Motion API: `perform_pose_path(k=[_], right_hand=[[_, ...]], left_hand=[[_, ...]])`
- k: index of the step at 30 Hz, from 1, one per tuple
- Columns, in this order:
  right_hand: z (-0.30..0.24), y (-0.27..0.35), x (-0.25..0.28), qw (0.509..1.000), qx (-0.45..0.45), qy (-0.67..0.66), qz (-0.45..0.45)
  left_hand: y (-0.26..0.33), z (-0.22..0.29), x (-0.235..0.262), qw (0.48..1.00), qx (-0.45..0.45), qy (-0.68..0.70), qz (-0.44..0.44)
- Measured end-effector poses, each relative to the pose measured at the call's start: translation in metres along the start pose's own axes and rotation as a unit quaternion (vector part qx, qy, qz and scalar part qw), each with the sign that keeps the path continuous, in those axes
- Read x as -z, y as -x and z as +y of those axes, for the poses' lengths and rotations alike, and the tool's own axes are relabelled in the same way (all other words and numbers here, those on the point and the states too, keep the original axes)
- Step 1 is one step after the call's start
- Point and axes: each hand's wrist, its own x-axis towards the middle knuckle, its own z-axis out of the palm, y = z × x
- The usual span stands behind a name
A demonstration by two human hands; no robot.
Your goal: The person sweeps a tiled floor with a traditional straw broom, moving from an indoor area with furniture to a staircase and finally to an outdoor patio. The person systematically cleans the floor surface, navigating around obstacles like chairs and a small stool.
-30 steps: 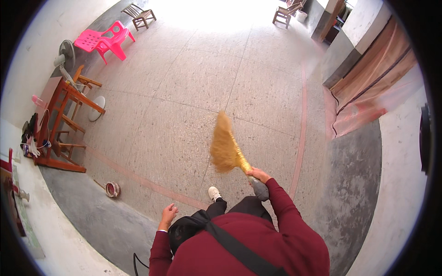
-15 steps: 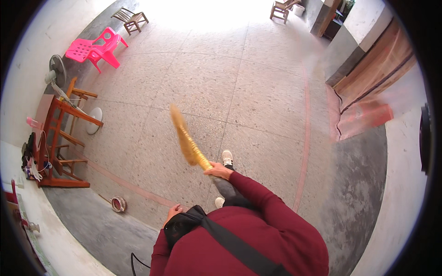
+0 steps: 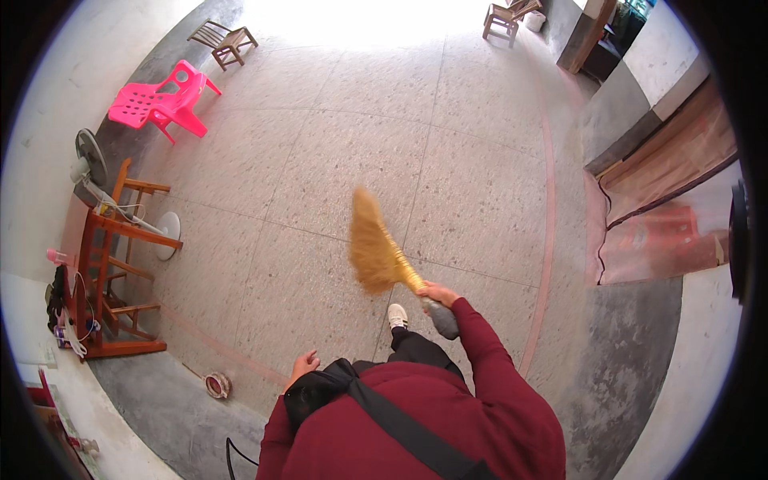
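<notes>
A broom (image 3: 374,248) with tan bristles, a yellow-bound neck and a grey handle end is held out in front of me. My right hand (image 3: 436,294) wraps round its handle, just below the yellow binding. The bristles fan out toward the left over the speckled floor (image 3: 320,176); whether they touch it I cannot tell. At my left side, my left hand (image 3: 303,366) hangs near my waist, holding nothing, with its fingers partly stretched apart. A white shoe (image 3: 398,316) shows below the broom.
Along the left wall stand a pink plastic chair (image 3: 164,100), a wooden chair (image 3: 226,40), a fan (image 3: 170,234) and a wooden table (image 3: 124,349). A small round pot (image 3: 217,385) sits on the floor at lower left. Another wooden chair (image 3: 506,18) is far right, and a curtain (image 3: 676,168) hangs nearer.
My right hand has swung the broom to the right, and its bristles now show broadside. The left hand stays by my waist. My view of the room has shifted slightly.
</notes>
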Motion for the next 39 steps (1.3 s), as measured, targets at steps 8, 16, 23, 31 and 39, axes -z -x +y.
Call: perform_pose_path(k=[8, 16, 23, 31, 39], right_hand=[[-0.047, -0.035, 0.076, 0.966, 0.111, -0.047, 0.228], [-0.181, -0.113, -0.016, 0.968, 0.193, 0.015, 0.159], [-0.313, -0.264, -0.080, 0.991, 0.089, 0.100, 0.004], [-0.417, -0.338, -0.014, 0.991, 0.051, 0.112, -0.054], [-0.502, -0.378, 0.075, 0.956, 0.151, 0.127, 0.217]], left_hand=[[-0.105, 0.065, 0.040, 0.990, -0.055, -0.132, -0.005], [-0.217, 0.147, 0.074, 0.994, -0.057, -0.073, -0.049], [-0.310, 0.300, 0.114, 0.993, -0.059, -0.082, -0.058], [-0.379, 0.339, 0.213, 0.991, -0.035, -0.128, -0.002], [-0.433, 0.411, 0.216, 0.997, 0.016, -0.051, -0.052]])
